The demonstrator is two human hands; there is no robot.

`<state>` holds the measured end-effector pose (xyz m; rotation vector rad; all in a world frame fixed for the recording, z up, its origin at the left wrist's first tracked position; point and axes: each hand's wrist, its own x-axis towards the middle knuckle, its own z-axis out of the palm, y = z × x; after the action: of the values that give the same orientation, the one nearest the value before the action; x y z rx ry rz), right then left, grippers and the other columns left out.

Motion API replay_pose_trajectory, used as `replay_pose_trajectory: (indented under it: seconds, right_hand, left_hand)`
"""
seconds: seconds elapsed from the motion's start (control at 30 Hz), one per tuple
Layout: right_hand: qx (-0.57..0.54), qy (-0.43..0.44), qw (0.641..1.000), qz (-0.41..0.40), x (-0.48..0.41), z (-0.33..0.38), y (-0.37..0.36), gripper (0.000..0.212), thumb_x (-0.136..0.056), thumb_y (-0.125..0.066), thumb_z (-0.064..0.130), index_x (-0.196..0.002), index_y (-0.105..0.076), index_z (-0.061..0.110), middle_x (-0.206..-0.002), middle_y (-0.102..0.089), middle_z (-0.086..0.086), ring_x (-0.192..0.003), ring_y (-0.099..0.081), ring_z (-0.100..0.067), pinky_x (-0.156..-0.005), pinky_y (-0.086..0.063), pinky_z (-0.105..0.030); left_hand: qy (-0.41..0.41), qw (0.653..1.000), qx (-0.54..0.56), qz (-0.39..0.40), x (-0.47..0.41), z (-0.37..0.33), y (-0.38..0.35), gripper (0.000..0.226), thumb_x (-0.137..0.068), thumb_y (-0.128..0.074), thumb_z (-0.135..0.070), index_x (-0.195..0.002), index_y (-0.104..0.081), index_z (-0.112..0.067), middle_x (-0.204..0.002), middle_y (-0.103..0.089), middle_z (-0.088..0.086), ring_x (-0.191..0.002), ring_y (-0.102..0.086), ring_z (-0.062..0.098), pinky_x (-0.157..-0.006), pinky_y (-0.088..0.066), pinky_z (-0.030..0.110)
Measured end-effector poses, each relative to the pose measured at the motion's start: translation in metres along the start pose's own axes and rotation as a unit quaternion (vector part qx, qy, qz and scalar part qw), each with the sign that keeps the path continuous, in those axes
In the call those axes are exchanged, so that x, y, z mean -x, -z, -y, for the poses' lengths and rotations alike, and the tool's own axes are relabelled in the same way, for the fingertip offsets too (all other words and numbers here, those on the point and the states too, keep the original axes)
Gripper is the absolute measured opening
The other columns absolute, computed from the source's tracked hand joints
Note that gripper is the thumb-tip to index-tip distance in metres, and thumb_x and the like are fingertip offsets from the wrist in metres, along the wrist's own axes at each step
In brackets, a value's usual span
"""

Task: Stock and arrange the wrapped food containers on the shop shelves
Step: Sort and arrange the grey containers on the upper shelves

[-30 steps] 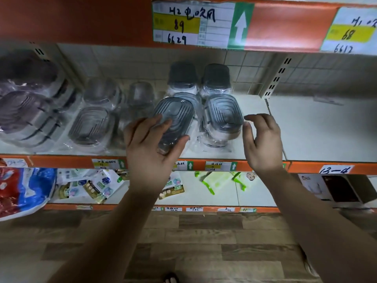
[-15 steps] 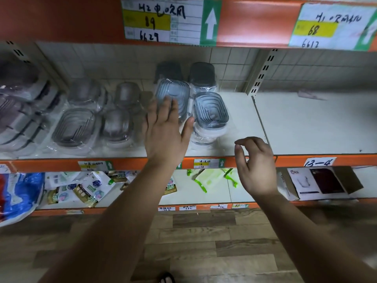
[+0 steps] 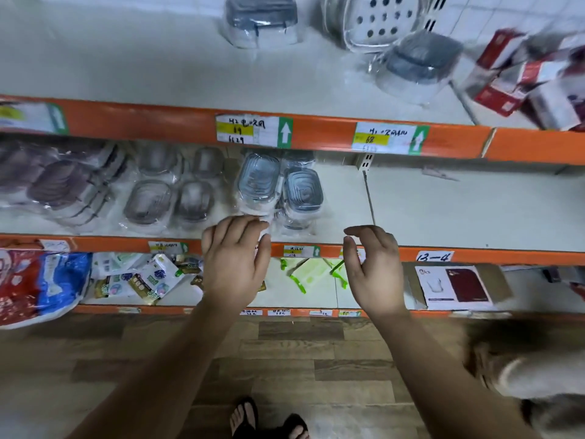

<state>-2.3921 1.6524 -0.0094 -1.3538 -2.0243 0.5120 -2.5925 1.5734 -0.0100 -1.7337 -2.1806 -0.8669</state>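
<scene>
Two wrapped grey-lidded containers stand side by side on the middle shelf: the left one and the right one. My left hand hovers at the shelf's front edge just below the left container, fingers loosely bent, holding nothing. My right hand hangs in front of the shelf edge, right of the containers, fingers loosely curled and empty. More wrapped containers fill the shelf's left part. On the top shelf sit another wrapped container and a tilted one.
A white perforated basket and red-white boxes lie on the top shelf. The bottom shelf holds packets, green-clipped lids, a flat box and a red-blue bag. My sandalled feet stand on wood flooring.
My left hand let go of the container it pushed onto the middle shelf and drew back to the edge. The view tilted up, showing the top shelf. My right hand stayed empty.
</scene>
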Motion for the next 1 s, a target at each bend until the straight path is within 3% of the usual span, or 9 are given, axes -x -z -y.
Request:
replay_pose_trajectory:
  seconds: [0.4,0.6,0.7,1.0]
  right_hand:
    - [-0.019,0.086,0.996,-0.027,-0.012,0.045,0.098,0.025,-0.092,-0.051,0.02,-0.107,-0.068,0.009,-0.109,-0.065,-0.006,-0.106,-0.055,-0.031,-0.089,-0.036,-0.025]
    - [-0.017,0.118,0.99,-0.07,-0.058,0.069,0.116,0.018,-0.092,-0.057,0.016,-0.102,-0.069,0.008,-0.106,-0.064,-0.007,-0.103,-0.056,-0.032,-0.09,-0.044,-0.038]
    - [-0.007,0.121,0.99,-0.077,-0.087,0.076,0.118,0.016,-0.09,-0.062,0.015,-0.102,-0.069,0.007,-0.107,-0.063,-0.009,-0.104,-0.056,-0.034,-0.091,-0.043,-0.036]
    - [0.141,0.035,0.988,-0.062,-0.182,0.073,0.105,0.045,-0.091,-0.063,0.038,-0.128,-0.06,0.013,-0.139,-0.049,-0.016,-0.125,-0.041,-0.041,-0.106,-0.032,-0.043]
  left_hand:
    - [-0.019,0.999,-0.015,-0.043,-0.032,-0.048,0.084,0.029,-0.094,-0.045,-0.028,-0.094,-0.071,-0.014,-0.091,-0.07,0.002,-0.08,-0.062,0.027,-0.078,-0.033,0.035]
    - [-0.02,0.997,-0.008,-0.078,-0.08,-0.047,0.101,0.029,-0.093,-0.046,-0.028,-0.096,-0.071,-0.014,-0.093,-0.07,0.003,-0.084,-0.062,0.027,-0.081,-0.036,0.037]
    - [-0.02,0.996,-0.009,-0.084,-0.107,-0.043,0.103,0.027,-0.092,-0.047,-0.028,-0.096,-0.071,-0.015,-0.094,-0.07,0.001,-0.085,-0.063,0.027,-0.082,-0.035,0.038]
    - [-0.04,0.998,0.024,-0.052,-0.195,-0.008,0.084,0.024,-0.089,-0.053,-0.023,-0.102,-0.072,-0.013,-0.1,-0.069,0.004,-0.093,-0.062,0.031,-0.086,-0.04,0.041]
